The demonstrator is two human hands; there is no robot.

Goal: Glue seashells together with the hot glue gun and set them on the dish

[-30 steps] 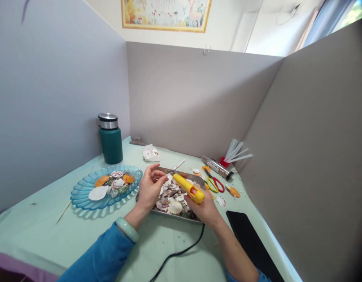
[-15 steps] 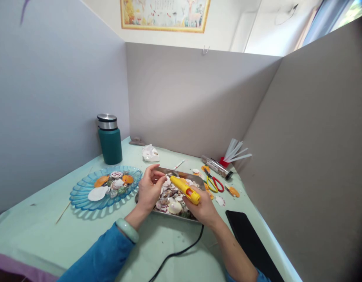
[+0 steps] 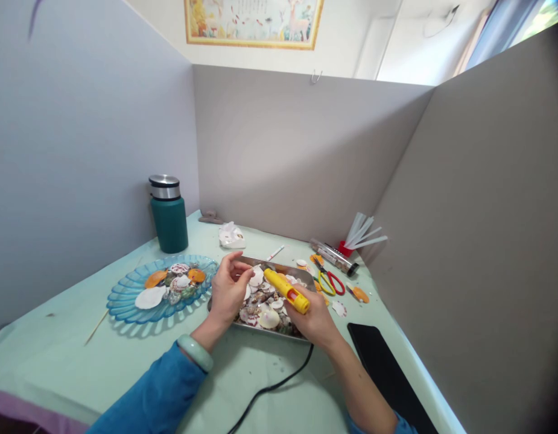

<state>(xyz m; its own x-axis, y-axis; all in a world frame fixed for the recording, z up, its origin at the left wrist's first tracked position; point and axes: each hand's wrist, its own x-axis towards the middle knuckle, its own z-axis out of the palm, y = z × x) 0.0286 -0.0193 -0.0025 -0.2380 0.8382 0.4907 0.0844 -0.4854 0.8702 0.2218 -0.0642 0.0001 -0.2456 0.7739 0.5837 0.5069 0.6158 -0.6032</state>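
My right hand (image 3: 312,322) grips a yellow glue gun (image 3: 286,290), its nozzle pointing up-left toward my left hand. A black cord (image 3: 272,390) runs from it toward me. My left hand (image 3: 228,290) pinches a small pale shell (image 3: 257,276) between thumb and fingers, right at the gun's tip. Both hands hover over a metal tray (image 3: 291,270) filled with several mixed shells (image 3: 263,307).
A blue glass dish (image 3: 125,300) with shells lies to the left, a green flask (image 3: 169,214) behind it. Scissors (image 3: 329,281), a tube, glue sticks (image 3: 364,235) and loose shells sit at the right. A black phone (image 3: 382,363) lies near the right partition. Grey partitions enclose the table.
The glue gun's tip has moved left, closer to my left hand's fingers, and a pale shell now shows between those fingers. The hands stay over the tray.
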